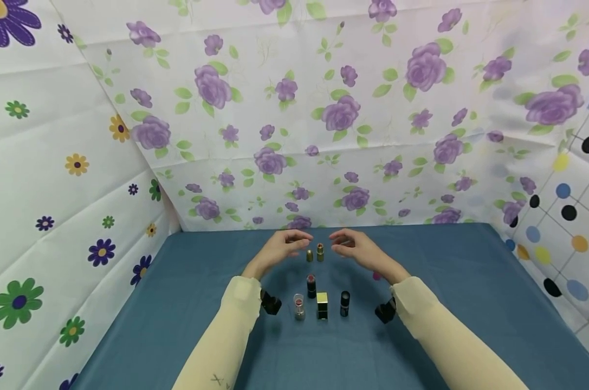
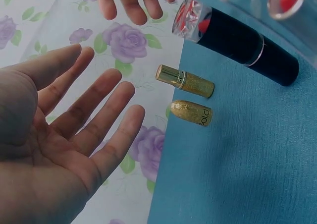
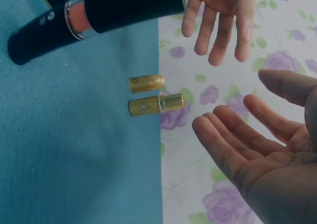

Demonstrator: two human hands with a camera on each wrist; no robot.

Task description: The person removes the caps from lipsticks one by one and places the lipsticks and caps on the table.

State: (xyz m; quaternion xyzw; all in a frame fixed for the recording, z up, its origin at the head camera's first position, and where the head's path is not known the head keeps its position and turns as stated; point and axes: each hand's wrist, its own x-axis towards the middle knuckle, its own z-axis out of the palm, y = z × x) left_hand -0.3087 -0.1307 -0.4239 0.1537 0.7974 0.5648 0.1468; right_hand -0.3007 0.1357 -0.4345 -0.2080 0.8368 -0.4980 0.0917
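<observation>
My left hand (image 1: pixel 280 250) hovers above the far part of the table, its fingers loosely bent and holding nothing. Facing it across a small gap is my right hand (image 1: pixel 361 250), likewise bare, palm turned inward. Between them stand a gold lipstick tube (image 1: pixel 320 252) with its lid off and, just left of it, a rounded gold lipstick cap (image 1: pixel 309 255). Both wrist views show the tube (image 2: pixel 185 81) and the cap (image 3: pixel 146 83) side by side but apart, with neither hand touching them. The cap bears dark lettering (image 2: pixel 204 116).
Nearer me stand a dark lipstick with a red top (image 1: pixel 311 286), a clear-topped lipstick (image 1: pixel 299 307), a black lipstick with a gold square cap (image 1: pixel 322 306) and a slim black lipstick (image 1: pixel 345 303). A blue cloth (image 1: pixel 201 303) covers the table; a flowered sheet (image 1: pixel 255 135) hangs behind.
</observation>
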